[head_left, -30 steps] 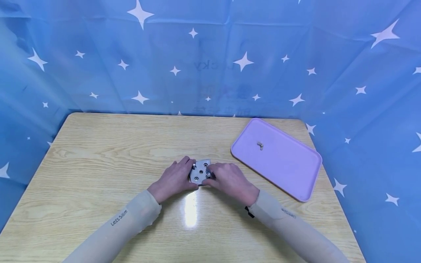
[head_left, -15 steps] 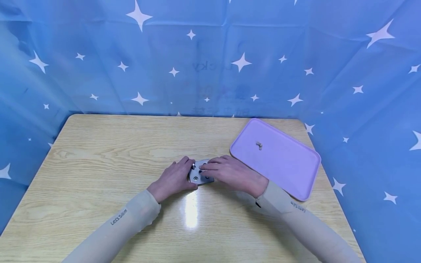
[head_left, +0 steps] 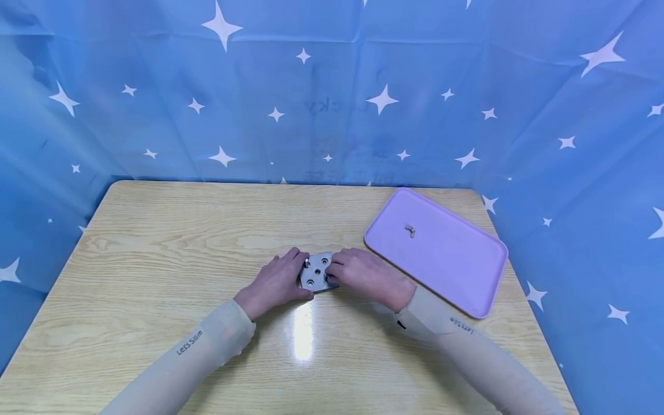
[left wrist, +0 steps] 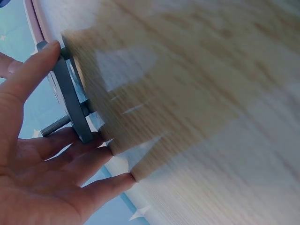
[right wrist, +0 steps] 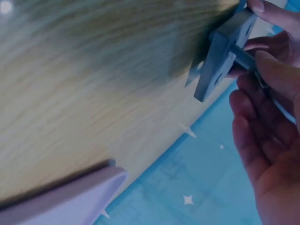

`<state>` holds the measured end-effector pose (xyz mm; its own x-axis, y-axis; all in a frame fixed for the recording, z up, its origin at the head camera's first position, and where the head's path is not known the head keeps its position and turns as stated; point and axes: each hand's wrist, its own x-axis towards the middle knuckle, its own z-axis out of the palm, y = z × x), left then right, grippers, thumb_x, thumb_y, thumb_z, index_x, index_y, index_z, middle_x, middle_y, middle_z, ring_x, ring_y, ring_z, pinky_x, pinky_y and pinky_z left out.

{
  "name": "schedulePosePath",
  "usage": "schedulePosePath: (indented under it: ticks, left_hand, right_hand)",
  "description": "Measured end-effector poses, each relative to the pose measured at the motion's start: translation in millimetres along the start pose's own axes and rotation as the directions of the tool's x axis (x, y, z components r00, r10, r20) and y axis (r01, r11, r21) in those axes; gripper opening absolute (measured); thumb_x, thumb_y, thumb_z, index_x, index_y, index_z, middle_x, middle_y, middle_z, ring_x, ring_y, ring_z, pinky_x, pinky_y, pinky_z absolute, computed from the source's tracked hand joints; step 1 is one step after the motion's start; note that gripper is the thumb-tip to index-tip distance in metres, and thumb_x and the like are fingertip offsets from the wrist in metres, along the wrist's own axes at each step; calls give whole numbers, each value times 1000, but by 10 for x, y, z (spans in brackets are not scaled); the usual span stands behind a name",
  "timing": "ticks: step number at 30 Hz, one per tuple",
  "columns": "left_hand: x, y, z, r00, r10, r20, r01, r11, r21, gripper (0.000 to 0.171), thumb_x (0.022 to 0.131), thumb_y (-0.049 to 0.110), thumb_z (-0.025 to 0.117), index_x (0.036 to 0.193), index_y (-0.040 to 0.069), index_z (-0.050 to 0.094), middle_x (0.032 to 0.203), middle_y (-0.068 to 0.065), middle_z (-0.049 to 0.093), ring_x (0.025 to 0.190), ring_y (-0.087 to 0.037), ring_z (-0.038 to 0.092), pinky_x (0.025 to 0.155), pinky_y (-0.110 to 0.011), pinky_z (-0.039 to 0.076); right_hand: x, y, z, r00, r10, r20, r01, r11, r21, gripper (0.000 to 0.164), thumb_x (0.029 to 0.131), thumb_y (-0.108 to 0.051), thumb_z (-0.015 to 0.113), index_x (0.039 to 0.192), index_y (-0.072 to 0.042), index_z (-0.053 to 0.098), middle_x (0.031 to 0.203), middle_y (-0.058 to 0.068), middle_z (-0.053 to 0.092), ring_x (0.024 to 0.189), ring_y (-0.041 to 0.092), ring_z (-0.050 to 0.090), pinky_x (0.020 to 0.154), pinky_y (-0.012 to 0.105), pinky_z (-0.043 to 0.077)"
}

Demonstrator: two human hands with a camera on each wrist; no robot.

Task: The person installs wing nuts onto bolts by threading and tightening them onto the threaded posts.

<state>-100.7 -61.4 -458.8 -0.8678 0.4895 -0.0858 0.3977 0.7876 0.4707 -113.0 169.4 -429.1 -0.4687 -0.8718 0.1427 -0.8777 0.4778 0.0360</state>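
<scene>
right hand (head_left: 363, 276): thumb and fingers pinched on metal post (right wrist: 243, 58) | left hand (head_left: 280, 282): clamped round the plate (head_left: 317, 276) edges, on table (head_left: 207, 242) | advice: better work straight along post, plate steady | plate grey, hard, round-holed; other bolt (left wrist: 55, 126) threaded; table wood-grained; purple tray (head_left: 441, 259) smooth, shallow, at right

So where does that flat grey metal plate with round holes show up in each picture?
Head: the plate sits a little below the middle, between the left hand and the right hand.
Left wrist: the plate, upper left, seen nearly edge-on.
Right wrist: the plate, upper right, slanting.
Shared landmark: the blue cloth with white stars, partly visible in all three.
</scene>
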Motion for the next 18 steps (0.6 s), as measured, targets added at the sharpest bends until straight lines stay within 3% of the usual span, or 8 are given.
schedulePosePath:
  ticks: [5, 11, 15, 18]
  left_hand:
    - [-1, -9, 13, 1000, 12, -13, -11, 1000, 6, 82, 74, 37, 94, 137, -1, 57, 118, -12, 61, 99, -24, 61, 101, -60, 49]
    - [-5, -5, 6, 1000, 17, -19, -17, 1000, 1, 83, 74, 35, 94, 138, -3, 56, 119, -13, 61, 102, -26, 62, 103, -62, 47]
    - [-6, -6, 5, 1000, 18, -15, -18, 1000, 1, 82, 74, 35, 94, 138, -2, 56, 117, -12, 61, 99, -24, 60, 102, -62, 48]
    - [-5, -9, 1, 1000, 19, -9, -19, 1000, 1, 80, 75, 34, 93, 137, -1, 57, 115, -11, 60, 95, -22, 59, 100, -60, 49]
  right_hand:
    - [1, -70, 97, 987, 126, -102, -127, 992, 2, 18, 90, -23, 81, 83, -11, 70, 77, -1, 63, 67, 15, 58, 63, 32, 51]
    - [13, -198, 195, 942, 270, -199, -280, 960, -23, 24, 87, -24, 78, 74, -11, 63, 68, 0, 57, 58, 16, 51, 55, 32, 47]
    - [-13, -221, 155, 941, 300, -155, -307, 951, -25, 37, 90, -43, 77, 84, -8, 70, 75, 2, 63, 63, 17, 56, 60, 33, 50]
    - [-40, -180, 43, 966, 252, -66, -251, 968, 12, 47, 91, -49, 75, 109, -6, 74, 102, 6, 72, 88, 22, 67, 77, 37, 55]
